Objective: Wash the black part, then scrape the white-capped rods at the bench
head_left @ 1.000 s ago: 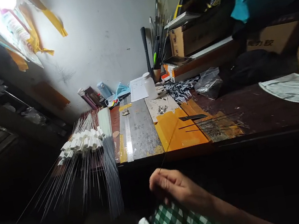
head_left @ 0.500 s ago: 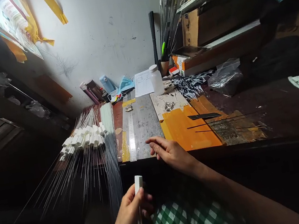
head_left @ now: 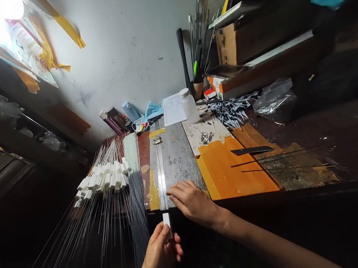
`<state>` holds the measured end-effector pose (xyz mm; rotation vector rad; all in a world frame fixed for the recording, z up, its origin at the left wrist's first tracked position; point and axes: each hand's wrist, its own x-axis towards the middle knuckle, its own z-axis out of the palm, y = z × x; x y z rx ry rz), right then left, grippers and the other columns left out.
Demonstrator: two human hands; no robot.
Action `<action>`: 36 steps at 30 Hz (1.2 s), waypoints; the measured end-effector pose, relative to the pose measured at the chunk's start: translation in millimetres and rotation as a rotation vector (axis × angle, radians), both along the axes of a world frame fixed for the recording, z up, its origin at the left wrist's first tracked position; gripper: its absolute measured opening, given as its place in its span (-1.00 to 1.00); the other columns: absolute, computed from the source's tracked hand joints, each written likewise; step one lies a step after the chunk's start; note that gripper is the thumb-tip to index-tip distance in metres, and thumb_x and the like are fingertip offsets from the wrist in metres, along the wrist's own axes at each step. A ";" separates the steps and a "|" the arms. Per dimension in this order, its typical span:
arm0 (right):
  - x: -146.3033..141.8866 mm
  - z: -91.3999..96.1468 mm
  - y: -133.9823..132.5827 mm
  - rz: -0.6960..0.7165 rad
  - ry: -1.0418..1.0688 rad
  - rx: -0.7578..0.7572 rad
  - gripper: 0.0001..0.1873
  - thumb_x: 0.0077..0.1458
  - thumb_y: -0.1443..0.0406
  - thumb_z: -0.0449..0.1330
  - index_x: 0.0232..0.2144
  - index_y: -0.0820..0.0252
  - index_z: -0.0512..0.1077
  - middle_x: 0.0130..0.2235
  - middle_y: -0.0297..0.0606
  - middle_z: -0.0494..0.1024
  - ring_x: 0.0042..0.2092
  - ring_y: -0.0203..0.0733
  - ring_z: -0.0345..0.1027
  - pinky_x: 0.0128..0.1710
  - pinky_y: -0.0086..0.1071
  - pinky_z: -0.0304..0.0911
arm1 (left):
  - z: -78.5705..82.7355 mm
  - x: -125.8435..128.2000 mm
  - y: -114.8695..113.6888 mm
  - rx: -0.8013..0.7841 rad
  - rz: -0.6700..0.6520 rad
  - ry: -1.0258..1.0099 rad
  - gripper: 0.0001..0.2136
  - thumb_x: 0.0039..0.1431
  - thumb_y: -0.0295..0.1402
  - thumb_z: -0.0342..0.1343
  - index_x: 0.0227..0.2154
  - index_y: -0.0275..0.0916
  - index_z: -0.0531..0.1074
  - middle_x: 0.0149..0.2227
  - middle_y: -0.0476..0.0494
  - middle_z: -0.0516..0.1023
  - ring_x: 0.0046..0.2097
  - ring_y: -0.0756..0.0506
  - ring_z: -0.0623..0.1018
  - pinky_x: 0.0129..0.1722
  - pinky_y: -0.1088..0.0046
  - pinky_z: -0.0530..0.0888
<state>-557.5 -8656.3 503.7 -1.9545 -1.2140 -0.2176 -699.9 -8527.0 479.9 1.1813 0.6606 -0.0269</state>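
Observation:
My left hand (head_left: 159,248) is closed around a small white block (head_left: 166,220), held upright just below the table's front edge. A pale strip hangs below that hand, low in the view. The block lines up with a steel ruler (head_left: 161,183) that lies lengthwise on a grey metal plate (head_left: 177,152). What looks like a thin rod runs along the ruler above the block. My right hand (head_left: 193,201) lies palm down over the plate's front part, fingers extended, thumb near the ruler. Whatever is under its palm is hidden.
At left lie a pile of white blocks (head_left: 103,177) with thin rods and a bundle of dark-ended rods (head_left: 134,183). Right of the plate are an orange sheet (head_left: 238,174) and a dark flat blade (head_left: 251,150). A white bottle (head_left: 189,106) stands behind.
My left hand has brought the white block up to the table edge, in line with the ruler. My right hand has come down and left onto the metal plate. The view has shifted slightly.

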 end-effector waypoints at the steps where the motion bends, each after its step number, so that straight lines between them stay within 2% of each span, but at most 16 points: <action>1: 0.6 0.1 2.1 0.004 -0.006 -0.006 -0.79 0.29 0.37 0.07 -0.13 0.22 0.48 -0.12 -0.15 0.58 -0.05 -0.07 0.40 0.04 -0.12 0.25 | -2.0 1.8 1.6 -0.005 0.000 -0.007 -0.46 -0.12 0.02 0.35 -0.25 -0.21 0.24 -0.53 0.02 0.46 -0.60 0.00 0.45 -0.63 0.53 0.22; 5: 2.9 0.9 10.4 0.027 -0.018 -0.025 -0.76 0.27 0.40 0.07 -0.07 0.21 0.46 -0.06 -0.14 0.56 0.02 -0.08 0.39 0.10 -0.12 0.22 | -5.4 9.3 4.7 -0.019 0.007 -0.012 -0.49 -0.08 0.01 0.33 -0.27 -0.20 0.23 -0.53 0.02 0.45 -0.61 -0.01 0.45 -0.62 0.53 0.21; 10: 3.7 -1.1 17.2 0.041 -0.001 -0.094 -0.68 0.27 0.40 0.04 0.04 0.19 0.42 0.07 -0.10 0.52 0.17 -0.01 0.31 0.22 0.05 0.10 | -4.1 14.7 2.9 0.001 0.032 -0.001 -0.40 -0.24 0.07 0.38 -0.30 -0.19 0.23 -0.56 0.04 0.45 -0.64 -0.01 0.43 -0.64 0.51 0.23; 12: 3.7 -3.6 18.6 0.048 -0.003 -0.113 -0.65 0.28 0.40 0.03 0.07 0.17 0.40 0.11 -0.10 0.50 0.21 0.02 0.26 0.23 0.11 0.07 | -4.1 15.0 2.6 0.004 0.030 -0.002 -0.41 -0.24 0.07 0.38 -0.32 -0.18 0.22 -0.56 0.04 0.45 -0.63 -0.01 0.43 -0.64 0.51 0.23; 15: 4.8 -9.0 20.8 0.063 -0.017 -0.126 -0.67 0.28 0.41 0.03 0.03 0.17 0.44 0.10 -0.14 0.51 0.23 0.04 0.24 0.25 0.13 0.05 | -4.2 15.5 3.1 0.010 0.036 -0.022 -0.47 -0.15 0.02 0.36 -0.30 -0.19 0.23 -0.54 0.02 0.47 -0.60 -0.02 0.46 -0.60 0.51 0.24; 17: 6.1 -12.0 22.6 0.067 -0.020 -0.116 -0.69 0.28 0.41 0.03 -0.02 0.19 0.47 0.09 -0.14 0.52 0.24 0.06 0.23 0.25 0.15 0.03 | -3.0 16.5 3.1 0.017 0.041 -0.021 -0.45 -0.17 0.02 0.37 -0.29 -0.20 0.23 -0.54 0.00 0.47 -0.59 -0.03 0.47 -0.60 0.51 0.24; 20: 7.0 -11.5 21.5 0.079 0.003 0.007 -0.69 0.27 0.43 0.01 -0.01 0.21 0.45 0.06 -0.11 0.54 0.20 0.04 0.28 0.25 0.14 0.05 | 2.7 15.4 1.3 0.036 0.026 0.007 -0.39 -0.26 0.06 0.39 -0.29 -0.20 0.24 -0.54 -0.01 0.49 -0.58 -0.04 0.48 -0.59 0.50 0.25; 22: 4.0 -7.6 14.5 0.082 0.055 0.195 -0.69 0.29 0.41 -0.01 -0.01 0.19 0.44 0.01 -0.12 0.56 0.12 -0.05 0.37 0.25 0.05 0.09 | 8.7 9.2 -0.7 0.062 -0.001 0.025 -0.40 -0.23 0.08 0.37 -0.28 -0.22 0.26 -0.50 -0.05 0.53 -0.55 -0.04 0.50 -0.56 0.50 0.27; 24: -4.1 -2.3 0.8 0.060 0.131 0.392 -0.72 0.31 0.37 -0.01 -0.04 0.15 0.43 -0.05 -0.16 0.59 0.03 -0.13 0.43 0.18 -0.07 0.21 | 15.8 -3.1 -2.7 0.084 -0.039 0.030 -0.44 -0.15 0.07 0.34 -0.27 -0.24 0.29 -0.46 -0.09 0.57 -0.51 -0.04 0.53 -0.52 0.51 0.28; 26: -17.9 2.4 -18.3 0.025 0.209 0.520 -0.75 0.32 0.34 0.00 -0.04 0.13 0.41 -0.13 -0.19 0.59 -0.05 -0.16 0.46 0.06 -0.18 0.32 | 24.1 -20.6 -4.0 0.109 -0.081 0.007 -0.49 -0.08 0.04 0.33 -0.26 -0.26 0.34 -0.42 -0.11 0.58 -0.46 -0.04 0.55 -0.47 0.50 0.30; 30: -55.9 6.4 -57.2 -0.045 0.348 0.535 -0.76 0.32 0.30 0.02 -0.02 0.07 0.41 -0.23 -0.24 0.58 -0.16 -0.19 0.48 -0.08 -0.28 0.38 | 45.6 -62.1 -3.9 0.185 -0.123 -0.023 -0.54 -0.04 -0.04 0.35 -0.22 -0.30 0.45 -0.32 -0.17 0.60 -0.34 -0.07 0.56 -0.33 0.44 0.39; 32: -73.9 5.4 -70.1 -0.102 0.406 0.502 -0.77 0.31 0.27 0.05 -0.05 0.06 0.43 -0.26 -0.26 0.58 -0.19 -0.19 0.47 -0.11 -0.30 0.39 | 61.1 -83.6 -0.4 0.221 -0.044 -0.002 -0.58 -0.03 -0.08 0.36 -0.22 -0.30 0.49 -0.31 -0.16 0.62 -0.31 -0.07 0.56 -0.28 0.45 0.42; 33: -81.5 4.0 -74.5 -0.130 0.431 0.488 -0.78 0.30 0.25 0.07 -0.06 0.05 0.44 -0.27 -0.27 0.57 -0.20 -0.20 0.47 -0.12 -0.32 0.39 | 70.6 -95.4 3.5 0.244 0.035 -0.001 -0.60 -0.02 -0.10 0.36 -0.23 -0.29 0.50 -0.32 -0.15 0.63 -0.32 -0.06 0.56 -0.27 0.46 0.43; 36: -98.8 -3.4 -80.5 -0.177 0.489 0.435 -0.79 0.27 0.21 0.13 -0.08 0.04 0.47 -0.31 -0.32 0.58 -0.24 -0.24 0.48 -0.17 -0.38 0.40 | 104.8 -141.7 31.1 0.358 0.359 -0.103 -0.66 -0.04 -0.16 0.37 -0.26 -0.25 0.51 -0.36 -0.08 0.63 -0.36 -0.05 0.56 -0.29 0.45 0.45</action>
